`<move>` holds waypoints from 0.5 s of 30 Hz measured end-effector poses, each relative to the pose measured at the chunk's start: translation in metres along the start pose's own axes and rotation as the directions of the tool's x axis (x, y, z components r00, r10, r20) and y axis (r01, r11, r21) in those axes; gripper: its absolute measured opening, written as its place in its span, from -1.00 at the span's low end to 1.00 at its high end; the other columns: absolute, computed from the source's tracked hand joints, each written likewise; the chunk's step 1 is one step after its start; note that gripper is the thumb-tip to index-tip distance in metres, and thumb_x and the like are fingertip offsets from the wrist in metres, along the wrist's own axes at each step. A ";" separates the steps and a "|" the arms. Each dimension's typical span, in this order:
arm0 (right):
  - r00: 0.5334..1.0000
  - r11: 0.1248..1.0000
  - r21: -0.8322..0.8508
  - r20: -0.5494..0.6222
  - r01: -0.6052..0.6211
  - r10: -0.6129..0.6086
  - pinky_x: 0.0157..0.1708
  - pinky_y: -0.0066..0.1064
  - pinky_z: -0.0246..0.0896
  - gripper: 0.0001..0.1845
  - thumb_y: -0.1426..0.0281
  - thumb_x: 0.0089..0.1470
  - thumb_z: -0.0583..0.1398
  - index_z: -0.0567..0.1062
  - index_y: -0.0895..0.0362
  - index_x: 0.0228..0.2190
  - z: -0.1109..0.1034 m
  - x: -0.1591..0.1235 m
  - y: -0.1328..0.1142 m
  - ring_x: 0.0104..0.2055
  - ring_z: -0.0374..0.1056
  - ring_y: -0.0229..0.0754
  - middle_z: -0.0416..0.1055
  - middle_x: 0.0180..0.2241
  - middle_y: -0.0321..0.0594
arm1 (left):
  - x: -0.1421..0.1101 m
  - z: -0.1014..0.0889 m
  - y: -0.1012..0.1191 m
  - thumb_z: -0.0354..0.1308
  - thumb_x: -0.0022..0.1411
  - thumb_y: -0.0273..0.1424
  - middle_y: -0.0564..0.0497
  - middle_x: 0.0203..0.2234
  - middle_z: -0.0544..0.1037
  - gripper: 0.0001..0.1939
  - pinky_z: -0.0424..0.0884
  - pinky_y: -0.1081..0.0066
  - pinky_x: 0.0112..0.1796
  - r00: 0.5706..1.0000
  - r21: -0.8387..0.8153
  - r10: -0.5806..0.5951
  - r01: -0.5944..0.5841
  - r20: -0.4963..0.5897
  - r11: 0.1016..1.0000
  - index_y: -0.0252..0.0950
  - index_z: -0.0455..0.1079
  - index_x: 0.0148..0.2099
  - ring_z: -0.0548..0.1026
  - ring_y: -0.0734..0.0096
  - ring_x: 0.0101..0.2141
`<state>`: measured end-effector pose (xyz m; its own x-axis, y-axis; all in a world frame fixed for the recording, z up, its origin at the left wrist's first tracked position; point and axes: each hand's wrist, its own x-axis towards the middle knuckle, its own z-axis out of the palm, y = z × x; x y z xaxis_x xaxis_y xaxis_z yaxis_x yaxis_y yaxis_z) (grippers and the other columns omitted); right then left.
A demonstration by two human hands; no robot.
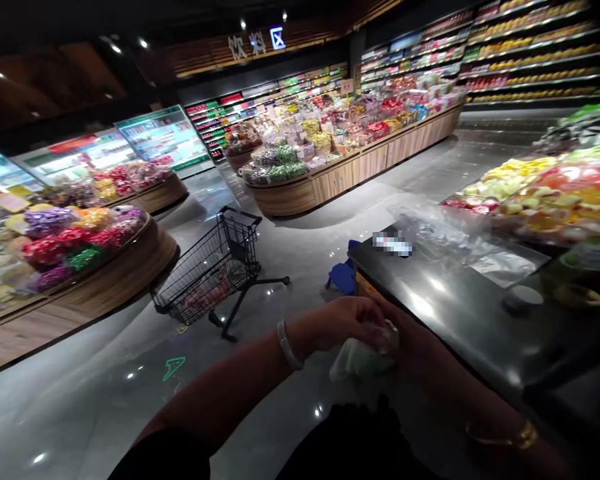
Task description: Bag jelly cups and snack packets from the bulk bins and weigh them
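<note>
A thin plastic bag [357, 362] with something pale green in it hangs below my two hands, beside the metal counter [420, 287]. My left hand [347, 323], with a pale bangle at its wrist, has its fingers closed at the gathered top of the bag. Close against it, my right hand [399, 328] is also closed on the bag's top. Dim light and overlapping fingers hide the exact grip. A gold bracelet [505, 437] circles my right wrist.
Clear plastic [500, 257] lies on the counter, near a blurred-out label or object [393, 244]. A blue stool [343, 277] stands beside it. A black shopping cart [205, 273] is ahead to the left. Candy displays [330, 180] and a produce display [540, 193] surround the shop floor.
</note>
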<state>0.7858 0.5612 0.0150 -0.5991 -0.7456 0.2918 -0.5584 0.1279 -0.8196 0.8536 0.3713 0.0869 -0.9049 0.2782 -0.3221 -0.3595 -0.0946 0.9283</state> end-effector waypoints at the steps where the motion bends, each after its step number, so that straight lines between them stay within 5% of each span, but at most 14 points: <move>1: 0.999 0.997 0.073 0.036 -0.039 0.037 0.14 -0.09 0.31 -0.25 0.27 0.08 0.26 0.21 -0.04 0.28 0.006 0.007 0.002 0.20 0.33 0.03 0.34 0.22 -0.13 | -0.002 -0.004 0.000 0.44 -0.08 -0.47 0.10 -0.42 0.50 -0.70 0.40 0.41 -0.25 0.999 0.078 0.030 -0.028 -0.017 0.997 -0.31 0.37 -0.35 0.49 0.48 -0.37; 3: 0.992 0.982 0.153 0.065 -0.113 0.104 0.08 -0.10 0.35 -0.39 0.29 0.08 0.24 0.36 0.00 0.18 0.021 0.021 0.004 0.11 0.42 0.04 0.46 0.11 -0.12 | -0.010 -0.013 -0.002 0.38 -0.01 -0.49 0.08 -0.35 0.52 -0.75 0.40 0.44 -0.26 0.989 0.338 0.129 -0.098 -0.071 0.936 -0.29 0.35 -0.33 0.48 0.47 -0.32; 7: 0.989 0.971 0.196 0.086 -0.138 0.123 -0.14 -0.13 0.43 -0.75 0.26 0.07 0.21 0.59 0.10 -0.25 0.061 0.049 0.011 -0.19 0.52 0.04 0.60 -0.24 -0.12 | -0.032 -0.031 -0.018 0.13 0.19 -0.55 0.05 -0.34 0.55 -0.88 0.38 0.41 -0.30 0.895 0.842 0.367 0.017 -0.252 0.539 -0.25 0.39 -0.22 0.49 0.38 -0.31; 11: 0.973 0.956 0.199 0.118 -0.217 0.197 -0.14 -0.11 0.39 -0.73 0.19 0.08 0.22 0.59 0.09 -0.26 0.107 0.076 0.012 -0.20 0.51 0.05 0.60 -0.26 -0.12 | -0.052 -0.064 -0.047 0.01 0.24 -0.56 -0.09 -0.25 0.54 -0.81 0.41 0.25 -0.23 0.803 0.882 0.458 0.169 -0.382 0.440 -0.28 0.38 -0.14 0.50 0.20 -0.23; 15: 0.947 0.865 0.389 0.173 -0.318 0.270 -0.08 -0.10 0.39 -0.55 0.01 0.10 0.20 0.59 0.08 -0.17 0.149 0.109 -0.010 -0.11 0.49 0.07 0.59 -0.16 -0.08 | -0.072 -0.120 -0.069 0.06 0.25 -0.54 -0.12 -0.10 0.51 -0.82 0.45 0.26 -0.12 0.662 0.895 0.628 0.159 -0.409 0.416 -0.27 0.35 -0.10 0.50 0.22 -0.12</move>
<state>0.8118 0.3807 -0.0184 -0.6192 -0.7846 -0.0302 -0.0691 0.0928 -0.9933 0.9161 0.2428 0.0231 -0.9181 -0.2663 0.2935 -0.0894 0.8607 0.5012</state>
